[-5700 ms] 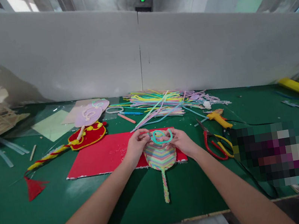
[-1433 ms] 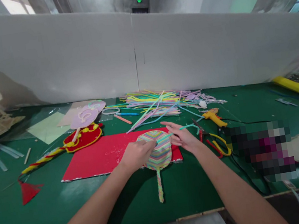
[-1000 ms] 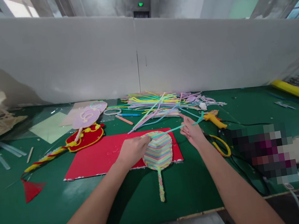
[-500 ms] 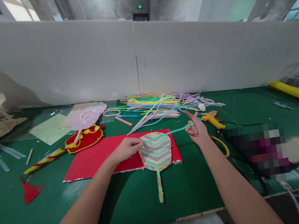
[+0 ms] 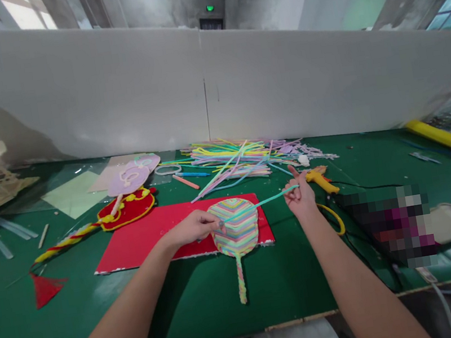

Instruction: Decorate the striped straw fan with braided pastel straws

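Observation:
A teal pipe cleaner (image 5: 271,199) is stretched between my two hands, above a striped pastel fan (image 5: 236,233) made of pipe cleaners. My left hand (image 5: 198,226) pinches its left end near the fan's left edge. At the other end, my right hand (image 5: 300,194) grips it with curled fingers, the index finger pointing up. The fan's round part lies over the front right edge of a red board (image 5: 143,242). Its twisted handle reaches toward me over the green table (image 5: 189,317).
A pile of colourful pipe cleaners (image 5: 228,160) lies at the back. To the right is a yellow glue gun (image 5: 320,179) with a cord. On the left, a red and yellow fan (image 5: 129,208) with a tassel rests near lilac fan shapes (image 5: 130,175). A white partition (image 5: 111,95) stands behind.
The left end of the pipe cleaner has dropped slightly toward me with my left hand. My right hand has shifted a little to the right, and the strand now slants more.

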The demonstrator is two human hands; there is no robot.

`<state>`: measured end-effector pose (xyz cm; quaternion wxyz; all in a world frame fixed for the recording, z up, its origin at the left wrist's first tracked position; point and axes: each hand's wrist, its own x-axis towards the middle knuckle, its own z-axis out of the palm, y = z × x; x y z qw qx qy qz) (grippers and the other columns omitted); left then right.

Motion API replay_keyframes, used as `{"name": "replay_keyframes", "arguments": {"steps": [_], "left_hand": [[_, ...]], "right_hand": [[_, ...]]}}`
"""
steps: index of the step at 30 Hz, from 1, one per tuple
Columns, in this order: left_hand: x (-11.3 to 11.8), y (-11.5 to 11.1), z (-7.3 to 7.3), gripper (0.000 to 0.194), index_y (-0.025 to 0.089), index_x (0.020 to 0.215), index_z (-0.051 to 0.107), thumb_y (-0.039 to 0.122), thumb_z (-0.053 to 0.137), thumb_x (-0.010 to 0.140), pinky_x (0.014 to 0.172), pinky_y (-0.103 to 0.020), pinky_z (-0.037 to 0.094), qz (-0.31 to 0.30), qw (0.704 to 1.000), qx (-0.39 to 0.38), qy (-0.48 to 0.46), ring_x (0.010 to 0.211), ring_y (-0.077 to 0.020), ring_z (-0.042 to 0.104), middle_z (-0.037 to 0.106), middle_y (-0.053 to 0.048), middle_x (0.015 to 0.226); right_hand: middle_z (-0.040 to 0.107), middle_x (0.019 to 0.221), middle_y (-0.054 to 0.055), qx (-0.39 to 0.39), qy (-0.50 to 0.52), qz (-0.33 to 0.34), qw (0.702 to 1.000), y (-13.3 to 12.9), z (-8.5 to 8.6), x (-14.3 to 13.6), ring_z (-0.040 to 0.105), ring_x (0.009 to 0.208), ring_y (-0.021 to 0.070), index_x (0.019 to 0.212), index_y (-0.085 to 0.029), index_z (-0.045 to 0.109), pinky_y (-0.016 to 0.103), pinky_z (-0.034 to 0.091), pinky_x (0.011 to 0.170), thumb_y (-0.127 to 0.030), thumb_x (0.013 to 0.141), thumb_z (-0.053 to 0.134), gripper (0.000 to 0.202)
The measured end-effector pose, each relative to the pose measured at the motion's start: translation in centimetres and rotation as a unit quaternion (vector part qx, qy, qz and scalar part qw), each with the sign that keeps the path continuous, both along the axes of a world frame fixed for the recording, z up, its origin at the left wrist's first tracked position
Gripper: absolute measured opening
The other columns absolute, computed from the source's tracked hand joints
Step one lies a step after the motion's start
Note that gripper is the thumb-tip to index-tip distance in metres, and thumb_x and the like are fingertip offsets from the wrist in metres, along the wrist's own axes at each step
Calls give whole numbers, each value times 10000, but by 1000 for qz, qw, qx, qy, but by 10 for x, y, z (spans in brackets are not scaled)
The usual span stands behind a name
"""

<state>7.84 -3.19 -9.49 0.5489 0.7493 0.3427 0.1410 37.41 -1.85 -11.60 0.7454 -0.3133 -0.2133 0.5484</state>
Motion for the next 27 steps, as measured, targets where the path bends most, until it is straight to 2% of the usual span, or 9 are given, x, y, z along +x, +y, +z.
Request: {"name": "replay_keyframes", "arguments": {"steps": [3,6,9,12,14,16,21,25,27], "left_hand": [[1,1,-4,405,90,770,641,463,483,780,401,-194,197,11,1000,-8,-10,391,-52,255,287,73,432],[7,2,-13,410,87,804,635,464,475,778,395,-189,199,85,995,27,-35,380,-53,253,288,80,419],[15,1,-20,392,92,811,626,451,473,775,402,-183,212,164,981,69,-76,392,-56,272,306,79,424],[24,-5,-22,354,110,821,616,429,468,782,405,-178,228,185,974,67,-108,396,-59,294,327,75,433],[30,-11,-21,336,122,824,610,413,445,799,398,-176,220,194,972,53,-120,380,-58,277,294,82,419],[35,-16,-21,316,127,804,610,389,433,808,393,-175,207,211,969,56,-112,376,-58,267,288,82,414],[45,-20,-27,291,133,763,604,363,431,805,390,-174,208,218,969,69,-93,378,-61,282,308,79,414],[47,-21,-26,303,139,781,612,367,413,812,408,-181,253,210,970,103,-69,379,-69,307,337,76,409],[46,-21,-23,309,145,772,625,355,403,820,435,-182,288,195,970,138,-43,400,-75,342,376,67,419]], "right_hand": [[217,321,-123,27,17,8,999,-1,-1,1,230,287,26,930,-238,594,110,294,348,-497,814,465,311],[326,413,-107,44,43,32,998,-2,3,-1,331,354,25,952,-244,591,112,350,377,-505,775,519,323],[469,557,-65,23,30,89,995,-3,9,-11,427,458,39,988,-233,594,131,388,399,-516,752,536,373],[513,624,-47,-1,-58,165,985,-10,12,-31,451,504,48,1043,-235,592,144,397,427,-453,748,572,367],[533,656,-37,0,-149,236,960,-16,11,-45,467,531,57,1093,-236,577,160,402,457,-395,745,595,383],[554,701,-27,25,-239,271,932,-22,8,-57,496,580,72,1137,-244,556,184,425,521,-339,731,623,422],[599,841,-15,92,-349,286,888,-29,5,-67,550,791,121,1179,-290,528,255,437,753,-267,643,709,566],[642,817,29,73,-400,281,870,-31,3,-68,569,741,153,980,-217,663,280,451,681,-407,720,615,325],[643,716,41,58,-389,248,885,-29,0,-68,563,654,152,856,-184,693,277,449,603,-480,756,540,348]]}}
